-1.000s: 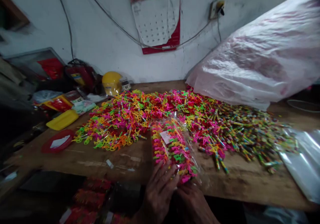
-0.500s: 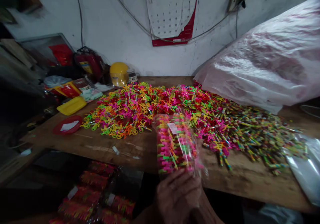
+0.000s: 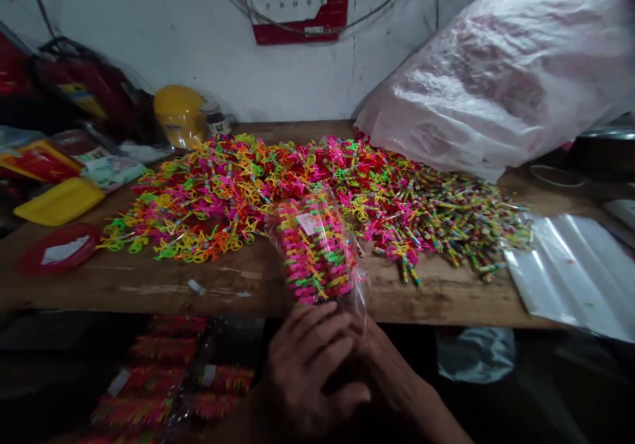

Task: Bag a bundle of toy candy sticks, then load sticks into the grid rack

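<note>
A clear plastic bag [image 3: 317, 249] packed with rows of small bright plastic pieces leans up at the table's near edge. A small white label [image 3: 307, 223] shows near its top. My left hand [image 3: 312, 364] is closed over the bag's near end, fingers laid across it. Close beside it on the right, my right hand [image 3: 364, 338] grips the loose plastic at the same end; its fingers are mostly hidden. Beyond the bag spreads a heap of colourful plastic pieces [image 3: 218, 199], with many patterned short sticks [image 3: 456, 222] at its right.
Flat clear plastic bags [image 3: 570, 272] lie on the table's right. A large translucent sack [image 3: 471, 80] slopes down behind the heap. To the left are a red dish [image 3: 57, 249], a yellow tray [image 3: 59, 201] and a yellow container [image 3: 178, 116]. Filled bags [image 3: 149, 388] rest below the table edge.
The view has swung to the right and down. My hands still hold the filled bag; the left hand's fingers and thumb now show more clearly, and more of the right forearm is visible.
</note>
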The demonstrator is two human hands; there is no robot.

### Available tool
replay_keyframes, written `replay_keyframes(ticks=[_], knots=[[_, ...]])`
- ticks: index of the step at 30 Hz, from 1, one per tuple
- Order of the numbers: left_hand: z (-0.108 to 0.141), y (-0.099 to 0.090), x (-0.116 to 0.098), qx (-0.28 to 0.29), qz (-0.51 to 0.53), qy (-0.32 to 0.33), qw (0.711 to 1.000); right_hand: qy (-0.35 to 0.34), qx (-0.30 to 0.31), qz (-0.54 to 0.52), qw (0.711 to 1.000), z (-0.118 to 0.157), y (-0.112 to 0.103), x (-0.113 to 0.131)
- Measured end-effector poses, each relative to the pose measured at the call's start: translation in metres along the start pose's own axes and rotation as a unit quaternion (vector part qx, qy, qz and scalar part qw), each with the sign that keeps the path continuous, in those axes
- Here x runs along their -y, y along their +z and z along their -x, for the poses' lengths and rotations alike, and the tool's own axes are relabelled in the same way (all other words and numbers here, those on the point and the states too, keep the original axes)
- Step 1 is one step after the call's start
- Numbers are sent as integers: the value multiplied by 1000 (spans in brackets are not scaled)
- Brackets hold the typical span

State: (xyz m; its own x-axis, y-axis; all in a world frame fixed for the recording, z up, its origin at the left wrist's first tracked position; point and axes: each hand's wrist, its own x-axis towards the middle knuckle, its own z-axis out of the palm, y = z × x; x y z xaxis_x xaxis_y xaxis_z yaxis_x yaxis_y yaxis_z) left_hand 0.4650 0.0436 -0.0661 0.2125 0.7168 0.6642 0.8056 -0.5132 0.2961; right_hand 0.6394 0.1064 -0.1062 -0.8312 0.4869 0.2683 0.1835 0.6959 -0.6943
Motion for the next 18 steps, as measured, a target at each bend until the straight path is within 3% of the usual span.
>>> replay_keyframes(ticks=[2,4,6,7,9,12,15,18], knots=[[6,-10,12,-62,5,-128,990,43,-10,-38,998,12,-20,3],[11,-12,25,-125,5,-282,951,91,-98,-28,991,17,-38,1],[12,-9,35,-150,-8,-349,925,141,-193,48,970,14,-44,-7],[8,-6,38,-140,-25,-334,932,164,-217,88,958,9,-42,-14],[-5,-3,41,-73,-77,-241,965,194,-219,120,949,-4,-30,-28],[-36,2,46,91,-123,-101,983,233,-210,90,945,-20,-6,-45],[-62,15,56,213,-143,-85,963,251,-201,97,942,-22,2,-51],[-69,33,67,271,-159,-83,946,256,-157,88,950,-13,-5,-52]])
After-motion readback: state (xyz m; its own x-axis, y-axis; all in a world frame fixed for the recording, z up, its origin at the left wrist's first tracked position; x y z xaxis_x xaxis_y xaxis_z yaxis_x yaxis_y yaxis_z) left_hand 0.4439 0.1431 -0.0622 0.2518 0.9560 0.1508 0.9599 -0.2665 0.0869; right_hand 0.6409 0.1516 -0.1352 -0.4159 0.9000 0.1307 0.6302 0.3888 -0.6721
